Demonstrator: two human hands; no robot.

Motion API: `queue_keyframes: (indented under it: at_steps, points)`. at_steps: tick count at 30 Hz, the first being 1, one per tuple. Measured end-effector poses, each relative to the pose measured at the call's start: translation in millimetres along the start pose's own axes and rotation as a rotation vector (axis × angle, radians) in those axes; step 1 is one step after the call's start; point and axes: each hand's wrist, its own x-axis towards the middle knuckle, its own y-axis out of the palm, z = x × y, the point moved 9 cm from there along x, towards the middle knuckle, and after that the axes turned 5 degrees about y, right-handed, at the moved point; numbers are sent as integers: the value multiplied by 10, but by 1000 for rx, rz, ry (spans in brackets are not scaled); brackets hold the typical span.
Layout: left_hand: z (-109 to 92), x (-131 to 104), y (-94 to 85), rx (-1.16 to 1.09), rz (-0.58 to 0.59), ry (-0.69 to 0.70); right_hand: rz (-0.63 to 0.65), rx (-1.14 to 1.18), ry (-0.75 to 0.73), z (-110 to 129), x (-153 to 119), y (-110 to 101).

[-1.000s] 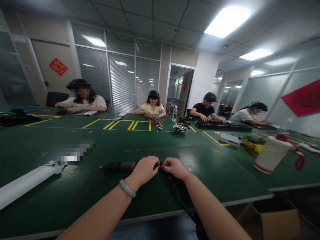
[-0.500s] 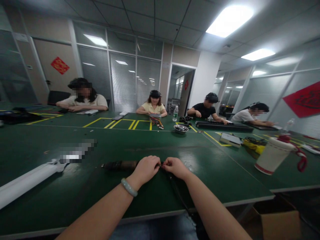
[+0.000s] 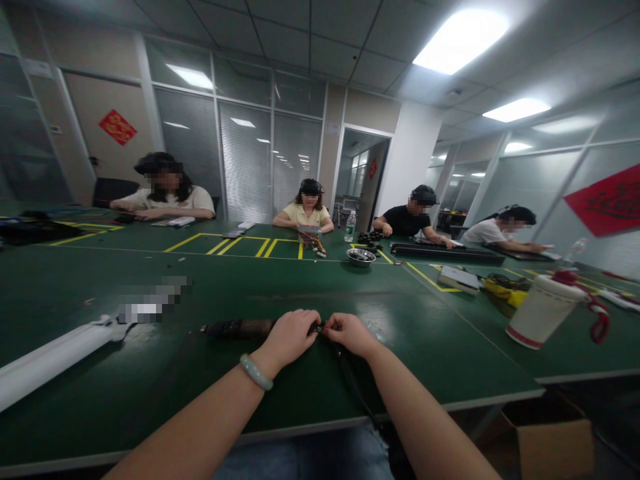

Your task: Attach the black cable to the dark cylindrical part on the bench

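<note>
A dark electric screwdriver (image 3: 245, 329) with a brownish barrel lies on the green table, its tip pointing left. My left hand (image 3: 294, 337) is closed over its rear end, palm down, with a bracelet at the wrist. Close beside it, my right hand (image 3: 350, 335) pinches the end of a black cable (image 3: 354, 383), which runs down over the table's front edge. Between the fingertips of both hands a small yellowish metal part (image 3: 319, 328) shows. My fingers partly cover the joint, so I cannot tell whether cable and screwdriver are connected.
A white folded stand-like piece (image 3: 55, 363) lies at left. To the right stands a cream cup (image 3: 545, 312) with a red strap. Farther back are a metal bowl (image 3: 361, 257), a water bottle (image 3: 350, 227) and a white box (image 3: 459, 280). Several people sit across the table.
My hands stay almost in place. The yellowish metal part between my fingertips shows more plainly than before. The whole view has shifted slightly.
</note>
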Motion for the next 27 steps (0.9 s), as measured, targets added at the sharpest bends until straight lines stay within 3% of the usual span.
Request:
queue_keyframes:
  at_steps: [27]
  points:
    - [-26,-19,-29,33,-1,11,14,19,-11,51,-21,8]
